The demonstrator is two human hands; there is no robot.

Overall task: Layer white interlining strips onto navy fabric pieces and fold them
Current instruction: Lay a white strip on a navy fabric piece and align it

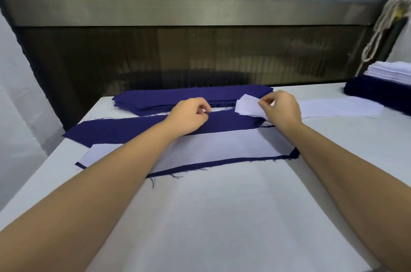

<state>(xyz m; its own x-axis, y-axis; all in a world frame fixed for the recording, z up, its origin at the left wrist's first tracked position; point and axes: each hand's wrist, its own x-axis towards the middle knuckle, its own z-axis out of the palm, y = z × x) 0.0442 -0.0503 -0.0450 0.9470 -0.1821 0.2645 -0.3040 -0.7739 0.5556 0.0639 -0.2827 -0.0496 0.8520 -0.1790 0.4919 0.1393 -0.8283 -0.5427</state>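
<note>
Navy fabric piece lies across the counter, an interlining strip layered on it. Left hand pinches its folded edge; right hand pinches a spare strip. Both look light and limp, so they are probably best gripped at edges.

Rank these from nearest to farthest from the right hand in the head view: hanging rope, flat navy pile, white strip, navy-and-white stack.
1. White strip: pinched in the right hand.
2. Flat navy pile: just behind the hand, to its left.
3. Navy-and-white stack: at the table's far right.
4. Hanging rope: above and beyond that stack.
</note>
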